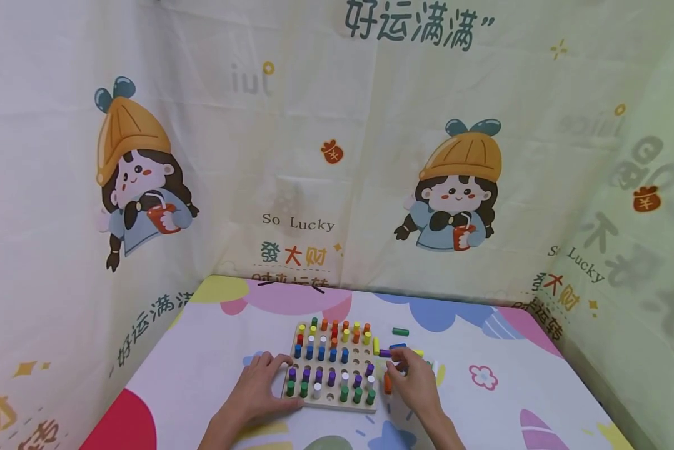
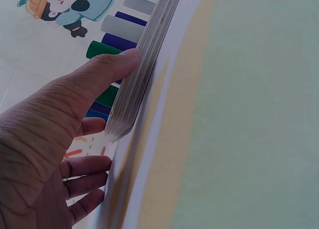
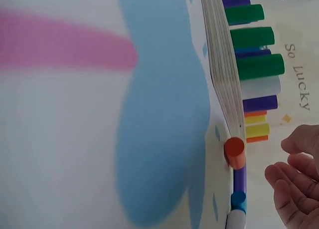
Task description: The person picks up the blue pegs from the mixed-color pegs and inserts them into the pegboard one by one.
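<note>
A wooden pegboard (image 1: pixel 355 407) full of upright coloured pegs lies on the table. My left hand (image 1: pixel 258 387) holds its near left corner, thumb against the front edge and index finger at the left side. In the left wrist view the thumb (image 2: pixel 112 64) lies against the layered board edge, beside a green peg (image 2: pixel 102 49). My right hand (image 1: pixel 414 378) is over the loose pegs right of the board, fingers loosely bent and nothing between them. An orange peg (image 1: pixel 387 383) lies near its fingertips; in the right wrist view that hand (image 3: pixel 301 176) is apart from the orange peg (image 3: pixel 235 151).
Other loose pegs lie right of the board: green (image 1: pixel 401 332), blue (image 1: pixel 397 345), purple (image 1: pixel 384 354) and yellow (image 1: pixel 376 345), with some partly behind the right hand. Printed curtains (image 1: pixel 359 187) surround the table, which has a patterned cover (image 1: pixel 202 356).
</note>
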### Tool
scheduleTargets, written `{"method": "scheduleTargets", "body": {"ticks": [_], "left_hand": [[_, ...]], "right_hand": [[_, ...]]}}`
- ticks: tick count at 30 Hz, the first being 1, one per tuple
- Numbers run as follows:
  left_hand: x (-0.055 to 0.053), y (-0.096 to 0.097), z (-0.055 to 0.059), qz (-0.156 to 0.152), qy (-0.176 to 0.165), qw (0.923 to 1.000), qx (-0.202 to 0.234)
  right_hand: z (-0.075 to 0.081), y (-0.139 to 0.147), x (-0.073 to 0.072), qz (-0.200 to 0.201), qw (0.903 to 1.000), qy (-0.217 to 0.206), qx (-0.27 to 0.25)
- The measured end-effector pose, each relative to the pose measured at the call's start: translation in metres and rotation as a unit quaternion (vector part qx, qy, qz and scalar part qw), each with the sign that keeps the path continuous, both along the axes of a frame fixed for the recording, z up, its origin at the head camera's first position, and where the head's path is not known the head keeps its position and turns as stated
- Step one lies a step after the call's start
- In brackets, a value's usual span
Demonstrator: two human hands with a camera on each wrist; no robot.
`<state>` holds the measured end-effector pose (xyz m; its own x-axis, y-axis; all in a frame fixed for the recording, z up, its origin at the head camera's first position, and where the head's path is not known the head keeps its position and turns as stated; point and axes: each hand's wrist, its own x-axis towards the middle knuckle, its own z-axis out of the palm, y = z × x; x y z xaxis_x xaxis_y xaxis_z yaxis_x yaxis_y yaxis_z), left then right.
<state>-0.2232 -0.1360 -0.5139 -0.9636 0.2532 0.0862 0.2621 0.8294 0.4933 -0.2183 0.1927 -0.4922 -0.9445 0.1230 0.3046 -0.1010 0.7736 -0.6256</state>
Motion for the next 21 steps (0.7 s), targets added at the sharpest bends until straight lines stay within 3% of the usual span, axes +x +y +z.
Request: {"method": "scheduleTargets", "body": {"ticks": [14, 21], "left_hand": [[0.001, 0.0, 0.0, -0.004, 0.008, 1.0, 0.002], [-0.001, 0.0, -0.004, -0.004, 0.012, 0.9999, -0.001]], "right_hand": [[-0.001, 0.017, 0.002, -0.031, 0.9992, -0.001, 0.025], [-0.005, 0.027, -0.002, -0.055, 0.9977, -0.022, 0.035]]}}
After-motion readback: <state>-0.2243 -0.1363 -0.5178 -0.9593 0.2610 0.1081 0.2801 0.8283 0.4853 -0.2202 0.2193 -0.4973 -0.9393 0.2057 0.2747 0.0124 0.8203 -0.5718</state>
